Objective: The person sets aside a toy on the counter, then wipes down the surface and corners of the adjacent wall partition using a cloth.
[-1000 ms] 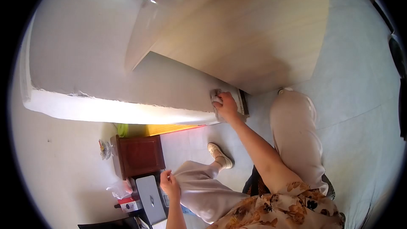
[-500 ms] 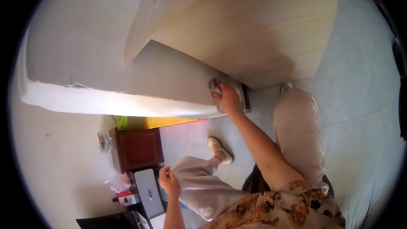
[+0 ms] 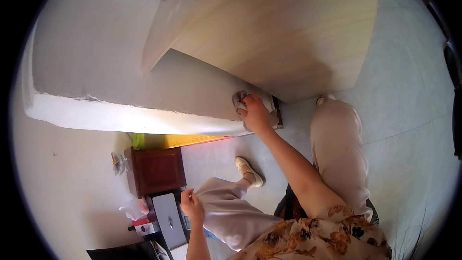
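My right hand [image 3: 256,116] is closed around a crumpled grey cloth [image 3: 239,100] and presses it to the lower part of the white wall [image 3: 202,91], beside the wall's corner edge. Part of the cloth is hidden behind my fingers. Just beyond that hand is the pale wood-grain panel [image 3: 288,29]. My left hand [image 3: 192,207] rests by my bent knee, its fingers curled in with nothing visible in them.
Grey floor tiles [image 3: 399,91] spread to the right. A dark red wooden cabinet [image 3: 159,167] stands at lower left, near a silver laptop [image 3: 169,216], a red and white box [image 3: 144,226] and a plastic bag [image 3: 134,208]. Something yellow [image 3: 192,139] lies behind the wall corner.
My right hand and the cloth have shifted slightly to the left along the wall. My left hand stays where it was.
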Demonstrator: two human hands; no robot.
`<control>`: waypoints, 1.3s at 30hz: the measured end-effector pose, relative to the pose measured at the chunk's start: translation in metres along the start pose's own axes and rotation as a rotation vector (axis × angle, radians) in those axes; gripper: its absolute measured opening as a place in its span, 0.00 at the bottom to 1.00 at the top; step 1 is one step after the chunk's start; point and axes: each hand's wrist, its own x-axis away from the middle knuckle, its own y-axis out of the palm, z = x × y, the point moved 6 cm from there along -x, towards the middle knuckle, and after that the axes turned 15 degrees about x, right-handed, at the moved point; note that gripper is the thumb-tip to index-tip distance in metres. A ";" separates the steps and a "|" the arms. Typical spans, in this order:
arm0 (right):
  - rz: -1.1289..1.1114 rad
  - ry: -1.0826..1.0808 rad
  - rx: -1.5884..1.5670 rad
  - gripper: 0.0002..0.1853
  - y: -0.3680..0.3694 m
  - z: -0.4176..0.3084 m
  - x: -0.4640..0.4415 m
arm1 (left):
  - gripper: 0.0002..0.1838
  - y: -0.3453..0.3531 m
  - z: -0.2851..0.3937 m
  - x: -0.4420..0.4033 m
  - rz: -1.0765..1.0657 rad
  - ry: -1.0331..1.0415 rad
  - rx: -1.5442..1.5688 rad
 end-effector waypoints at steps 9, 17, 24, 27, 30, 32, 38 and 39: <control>-0.089 0.128 0.050 0.20 0.024 0.026 -0.003 | 0.08 -0.002 -0.003 0.000 -0.019 0.001 0.004; 0.195 -0.116 -0.322 0.16 -0.047 -0.073 0.013 | 0.10 -0.005 -0.015 0.005 -0.001 -0.024 0.035; 0.173 -0.001 -0.402 0.18 -0.015 -0.042 0.011 | 0.10 -0.006 -0.015 0.005 -0.004 -0.012 0.018; 0.131 0.159 -0.271 0.19 0.042 0.034 0.020 | 0.10 -0.007 -0.012 0.003 -0.005 -0.024 -0.005; -0.063 0.318 -0.199 0.21 0.088 0.103 0.031 | 0.11 -0.008 -0.010 0.003 0.004 -0.038 0.003; -0.241 0.411 -0.139 0.22 0.105 0.122 0.035 | 0.11 -0.009 -0.009 0.003 0.011 -0.015 -0.001; -0.019 0.094 -0.257 0.18 0.022 0.017 0.012 | 0.10 -0.008 -0.013 0.006 0.012 -0.020 0.020; -0.001 0.029 -0.305 0.18 0.001 -0.006 0.007 | 0.10 -0.008 -0.013 0.007 0.014 -0.024 0.030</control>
